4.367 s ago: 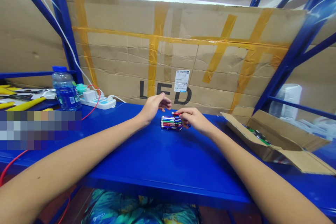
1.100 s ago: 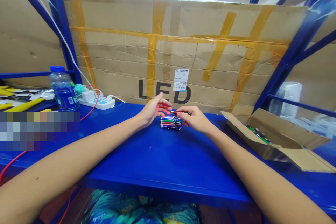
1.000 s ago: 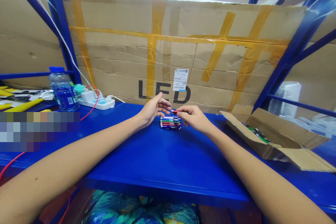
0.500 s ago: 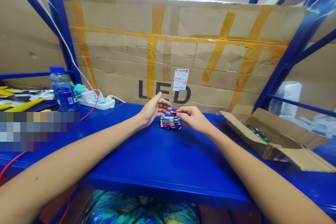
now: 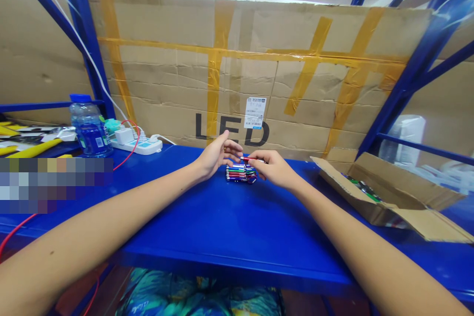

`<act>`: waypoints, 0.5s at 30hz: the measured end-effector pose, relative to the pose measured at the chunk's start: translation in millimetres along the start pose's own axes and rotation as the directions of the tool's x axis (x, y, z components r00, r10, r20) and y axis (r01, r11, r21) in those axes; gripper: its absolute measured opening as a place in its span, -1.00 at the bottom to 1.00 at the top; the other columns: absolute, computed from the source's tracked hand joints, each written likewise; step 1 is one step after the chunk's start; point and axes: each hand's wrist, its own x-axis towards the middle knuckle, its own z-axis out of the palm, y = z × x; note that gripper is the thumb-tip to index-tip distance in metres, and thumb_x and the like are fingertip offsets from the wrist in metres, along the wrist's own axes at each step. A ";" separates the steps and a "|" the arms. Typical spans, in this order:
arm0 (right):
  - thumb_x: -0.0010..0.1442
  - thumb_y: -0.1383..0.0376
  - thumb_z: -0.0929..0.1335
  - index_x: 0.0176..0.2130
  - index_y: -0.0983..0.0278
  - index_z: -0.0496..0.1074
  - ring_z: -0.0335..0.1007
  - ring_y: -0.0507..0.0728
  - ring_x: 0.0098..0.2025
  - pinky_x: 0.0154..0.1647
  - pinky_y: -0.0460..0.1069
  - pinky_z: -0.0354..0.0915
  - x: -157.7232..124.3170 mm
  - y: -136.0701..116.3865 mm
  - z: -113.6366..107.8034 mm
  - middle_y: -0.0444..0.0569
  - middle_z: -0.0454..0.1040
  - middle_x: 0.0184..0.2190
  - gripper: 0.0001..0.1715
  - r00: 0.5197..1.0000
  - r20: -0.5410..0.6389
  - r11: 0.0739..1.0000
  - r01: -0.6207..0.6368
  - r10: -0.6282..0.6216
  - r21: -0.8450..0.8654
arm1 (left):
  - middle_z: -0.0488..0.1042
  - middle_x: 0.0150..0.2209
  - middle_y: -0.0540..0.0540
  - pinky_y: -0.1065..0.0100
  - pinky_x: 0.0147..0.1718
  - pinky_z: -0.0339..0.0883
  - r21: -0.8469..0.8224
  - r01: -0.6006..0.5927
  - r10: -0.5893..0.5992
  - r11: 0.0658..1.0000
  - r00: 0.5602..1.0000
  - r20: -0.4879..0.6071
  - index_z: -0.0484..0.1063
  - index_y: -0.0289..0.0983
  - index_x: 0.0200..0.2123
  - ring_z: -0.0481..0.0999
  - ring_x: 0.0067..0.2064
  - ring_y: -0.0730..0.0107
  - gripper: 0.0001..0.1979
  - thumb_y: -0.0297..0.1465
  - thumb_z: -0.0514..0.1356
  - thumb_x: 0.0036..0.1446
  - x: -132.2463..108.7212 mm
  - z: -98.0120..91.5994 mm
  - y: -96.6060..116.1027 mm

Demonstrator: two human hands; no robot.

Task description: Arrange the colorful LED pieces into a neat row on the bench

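Observation:
Pinched between the fingers of my right hand is a slim red metallic pen-like stick with a silver end, pointing left. Most of its length is hidden by the fingers. My left hand is open beside its silver end, thumb up and fingers loosely curved, with nothing visible in it. Whether its fingertips touch the stick I cannot tell. Just below both hands, several similar sticks in blue, green, red and purple lie side by side on the blue tabletop, silver ends to the left.
An open cardboard box with several sticks inside stands at right. On the left are a bottle with a blue cap, a white power strip and yellow-handled things. A large taped cardboard sheet closes off the back.
Almost nothing differs. Both hands stay in place, the right one still holding the red stick above the row.

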 end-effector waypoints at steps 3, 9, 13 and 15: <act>0.15 0.17 0.29 -0.34 0.34 0.47 0.19 0.01 -0.54 -0.47 -0.06 0.12 0.4 1.1 0.5 -0.17 0.34 -0.62 -0.72 1.000 -0.006 1.000 0.012 -0.012 -0.021 | 0.50 -0.40 -0.16 0.39 -0.43 0.24 0.073 -0.016 0.016 0.997 1.000 0.000 0.50 -0.34 -0.38 0.46 -0.38 0.37 -0.48 0.03 0.09 0.17 -0.8 2.3 0.2; 0.22 0.17 0.27 -0.30 0.33 0.49 0.31 0.06 -0.39 -0.36 -0.05 0.18 3.2 13.5 5.5 -0.06 0.50 -0.41 -0.69 0.996 0.036 0.992 0.083 -0.080 -0.093 | 0.50 -0.43 -0.07 0.35 -0.36 0.28 0.418 -0.162 0.153 0.894 0.987 0.056 0.51 -0.32 -0.42 0.44 -0.37 0.39 -0.84 -0.32 0.30 0.01 -1.1 5.1 -6.0; 0.21 0.20 0.28 -0.22 0.32 0.49 0.35 0.08 -0.32 -0.31 -0.04 0.21 6.0 22.2 8.1 -0.04 0.53 -0.32 -0.72 0.996 0.042 0.981 0.091 -0.085 -0.172 | 0.53 -0.42 -0.07 0.30 -0.27 0.32 0.468 -0.181 0.171 0.865 0.983 0.065 0.51 -0.31 -0.43 0.47 -0.33 0.35 -0.90 -0.39 0.32 -0.05 0.7 1.6 -10.7; 0.18 0.24 0.31 -0.17 0.31 0.46 0.36 0.09 -0.30 -0.30 -0.04 0.22 7.7 26.1 7.6 -0.03 0.52 -0.28 -0.74 0.997 0.023 0.978 0.078 -0.075 -0.193 | 0.54 -0.42 -0.07 0.28 -0.26 0.33 0.488 -0.164 0.164 0.857 0.986 0.044 0.52 -0.30 -0.43 0.48 -0.33 0.33 -0.91 -0.41 0.33 -0.07 2.3 -0.6 -11.8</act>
